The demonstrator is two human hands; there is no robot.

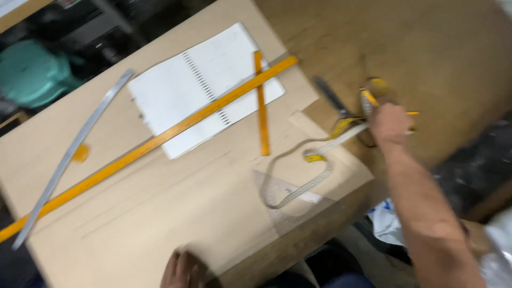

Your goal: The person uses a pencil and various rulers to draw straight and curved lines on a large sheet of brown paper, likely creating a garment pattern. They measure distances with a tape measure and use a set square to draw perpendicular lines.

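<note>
My right hand [391, 124] reaches to the right side of the table and is closed on a pencil [412, 113] beside a yellow-and-white measuring tape [314, 173]. The tape loops across brown pattern paper [176, 213] and over a clear set square [288, 205]. Dark scissors [332, 97] lie just left of the hand. My left hand [184, 269] rests flat on the paper's near edge, blurred. An open spiral notebook [202, 85] lies farther back under a long yellow ruler [144, 146], with a short yellow ruler [261, 104] beside it.
A curved metal ruler [74, 152] lies at the left, with a small orange piece [81, 153] next to it. A teal stool [32, 72] stands beyond the table's far left edge. White plastic [386, 221] sits below the table at the right.
</note>
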